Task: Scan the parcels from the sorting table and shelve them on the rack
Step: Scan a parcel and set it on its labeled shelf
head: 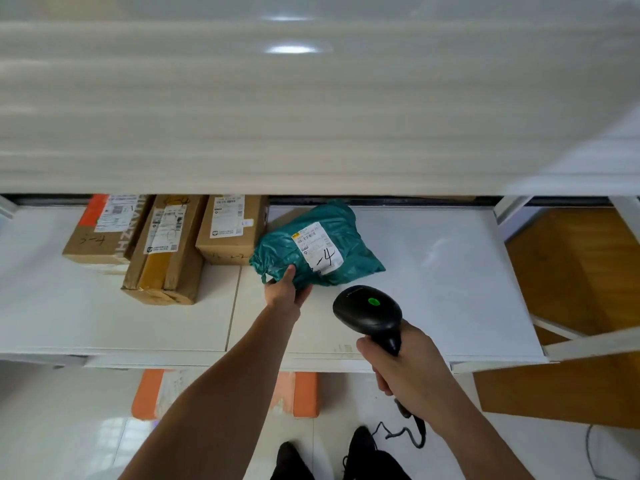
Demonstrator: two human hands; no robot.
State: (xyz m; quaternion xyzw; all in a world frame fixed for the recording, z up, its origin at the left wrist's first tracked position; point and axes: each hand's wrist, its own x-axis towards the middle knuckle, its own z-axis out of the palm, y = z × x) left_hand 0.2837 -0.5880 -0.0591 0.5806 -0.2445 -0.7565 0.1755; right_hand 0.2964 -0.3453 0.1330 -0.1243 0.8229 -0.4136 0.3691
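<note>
1. Gripping the near left corner of the green parcel, my left hand has its thumb on top of the bag and its fingers curled beneath the edge.
2. My right hand wraps tightly round the handle of the black scanner, nearer to me than the green parcel and a little to its right.
3. That scanner's head points toward the green parcel, with a green light glowing on its top; its coiled cable hangs down below my right hand.
4. Green parcel: a soft plastic mailer lying on the white rack shelf, its white label facing up with a handwritten "4" on it.
5. Just left of the green parcel, touching or nearly touching it, stands a brown box with a label on top.
6. Further left of the green parcel lie a long taped box and, beyond it, a box with an orange corner, all on the same shelf.
7. Above the green parcel, the upper shelf blocks the view of the back of the rack.
8. Below the green parcel's shelf, something orange and white sits on the lower level, blurred.
</note>
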